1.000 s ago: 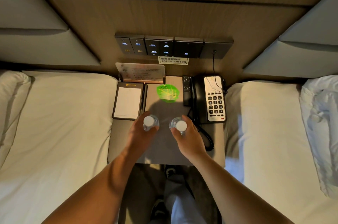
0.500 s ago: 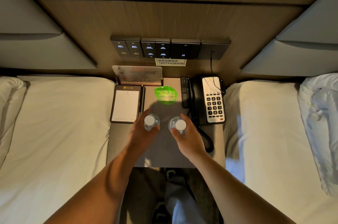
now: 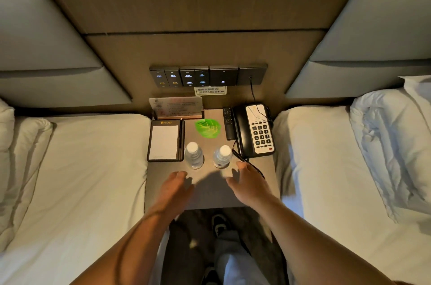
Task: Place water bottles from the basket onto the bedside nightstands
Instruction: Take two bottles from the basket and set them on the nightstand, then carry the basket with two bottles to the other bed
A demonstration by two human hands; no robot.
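Two clear water bottles with white caps stand upright side by side on the brown nightstand [image 3: 258, 182]: the left bottle [image 3: 193, 156] and the right bottle [image 3: 222, 157]. My left hand [image 3: 173, 188] hovers just in front of the left bottle, fingers apart, holding nothing. My right hand [image 3: 247, 181] is just in front of and to the right of the right bottle, also spread and empty. Neither hand touches a bottle. No basket is in view.
On the nightstand lie a notepad in a black holder [image 3: 164, 141], a card stand [image 3: 176, 107], a green leaf coaster [image 3: 207, 128], a remote [image 3: 228, 124] and a black telephone [image 3: 255, 131] with coiled cord. White beds flank it, left [image 3: 81, 168] and right [image 3: 338, 168]. Switch panel [image 3: 207, 75] on the wall.
Both hands have let go of the bottles and drawn back toward me. The bottles now stand free on the nightstand.
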